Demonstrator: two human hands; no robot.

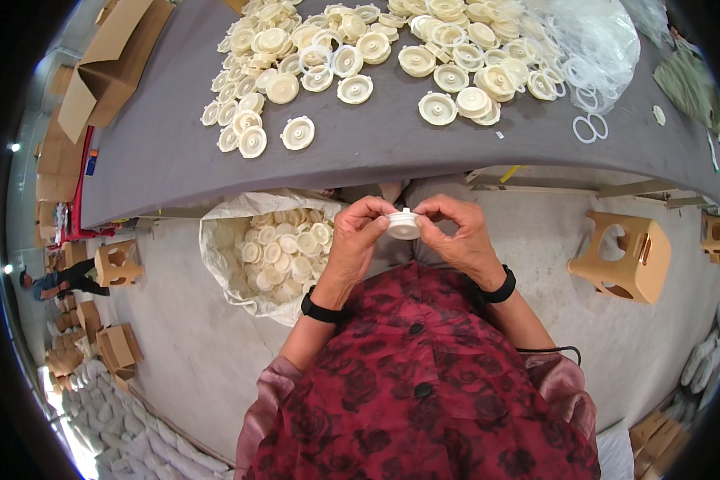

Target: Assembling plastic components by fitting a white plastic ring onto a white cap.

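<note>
The fingers (373,231) partly hide the cream disc (403,230).

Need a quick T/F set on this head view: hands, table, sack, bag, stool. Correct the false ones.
1. The left hand and right hand hold one pale disc between them. True.
2. The white sack on the floor is empty. False: the sack holds many round pale parts.
3. The table has a bright yellow top. False: it is grey.
4. A tan stool is on the floor to the person's right. True.
5. The clear plastic bag lies at the left end of the table. False: it lies toward the right.
</note>
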